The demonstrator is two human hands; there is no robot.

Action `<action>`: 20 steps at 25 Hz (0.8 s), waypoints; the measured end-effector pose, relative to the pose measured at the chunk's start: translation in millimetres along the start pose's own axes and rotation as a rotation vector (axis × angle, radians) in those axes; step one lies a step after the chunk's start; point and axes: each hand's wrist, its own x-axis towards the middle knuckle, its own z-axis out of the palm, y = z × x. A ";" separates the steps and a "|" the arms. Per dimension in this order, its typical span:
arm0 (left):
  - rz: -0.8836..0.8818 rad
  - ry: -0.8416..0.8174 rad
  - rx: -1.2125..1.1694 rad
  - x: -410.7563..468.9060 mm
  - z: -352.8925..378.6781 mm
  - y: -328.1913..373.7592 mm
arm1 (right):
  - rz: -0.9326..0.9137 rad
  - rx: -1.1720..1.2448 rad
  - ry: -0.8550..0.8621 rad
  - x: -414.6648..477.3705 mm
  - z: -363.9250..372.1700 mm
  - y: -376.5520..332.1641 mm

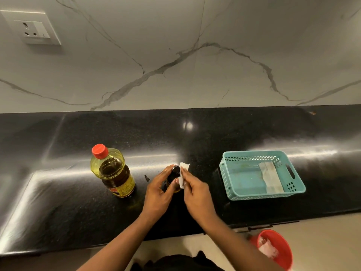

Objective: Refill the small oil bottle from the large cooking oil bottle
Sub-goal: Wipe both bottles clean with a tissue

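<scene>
1. Where the two hands meet on the black counter (78, 212), the small oil bottle (175, 170) stands upright right between them, with its dark cap on.
2. The left hand (158, 194) is curled round the left side of the small oil bottle and holds it.
3. The right hand (195, 192) pinches a white tissue (184, 172) and presses it against the right side of the bottle.
4. The large oil bottle (115, 173) stands upright to the left of the hands, near but not touching them. Its red cap (100, 151) is on, and yellow oil shows inside.
5. A blue-green basket (295, 189) sits well off to the right, with a folded white paper (270, 177) inside.
6. A red bin (283, 251) is on the floor, low on the right.
</scene>
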 end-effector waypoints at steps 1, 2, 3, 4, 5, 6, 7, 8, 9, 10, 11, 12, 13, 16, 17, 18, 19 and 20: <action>0.000 -0.007 -0.003 0.0 -0.3 3.2 | -0.029 -0.009 0.028 -11.1 5.7 4.5; -0.004 -0.009 -0.005 -0.3 0.0 4.6 | -0.050 -0.021 0.038 -19.4 7.4 10.2; -0.012 -0.014 -0.006 -0.8 0.4 4.8 | -0.053 -0.031 0.039 -23.5 6.9 18.2; -0.020 -0.027 -0.002 -1.2 0.8 4.4 | -0.028 -0.030 0.046 -23.7 4.8 23.8; -0.028 -0.040 0.012 -1.2 1.3 3.6 | 0.024 -0.007 0.067 -20.4 2.5 26.8; -0.030 -0.053 0.038 -0.7 1.7 1.7 | 0.084 0.040 0.100 -13.8 1.1 28.8; -0.028 -0.070 0.069 -0.1 2.0 -0.1 | 0.132 0.102 0.130 -6.3 0.1 27.6; -0.022 -0.086 0.101 0.0 2.3 -1.9 | 0.160 0.163 0.146 0.6 0.7 23.8; -0.011 -0.098 0.128 0.3 2.4 -2.6 | 0.169 0.210 0.150 5.2 3.6 19.4; -0.004 -0.102 0.148 1.2 3.0 -2.7 | 0.164 0.250 0.136 7.4 8.2 15.9; -0.004 -0.097 0.160 2.5 3.5 -2.2 | 0.160 0.285 0.108 7.2 14.9 14.8; -0.007 -0.083 0.164 4.4 3.9 -2.0 | 0.162 0.327 0.085 5.3 22.7 16.2; -0.006 -0.071 0.165 5.7 3.9 -1.7 | 0.186 0.372 0.069 2.4 31.1 20.6; 0.035 -0.066 0.157 7.3 3.1 -0.8 | 0.356 0.576 0.035 0.6 44.2 32.4; 0.048 -0.069 0.143 6.9 2.6 -0.7 | 0.412 0.637 0.040 1.0 44.6 33.4; 0.053 -0.069 0.131 5.8 1.5 -0.1 | 0.447 0.695 0.051 2.2 44.8 32.8; 0.052 -0.073 0.115 4.8 -0.2 1.5 | 0.474 0.747 0.061 4.3 43.9 30.6; 0.048 -0.086 0.093 4.5 -2.2 4.0 | 0.490 0.807 0.069 6.4 41.8 25.8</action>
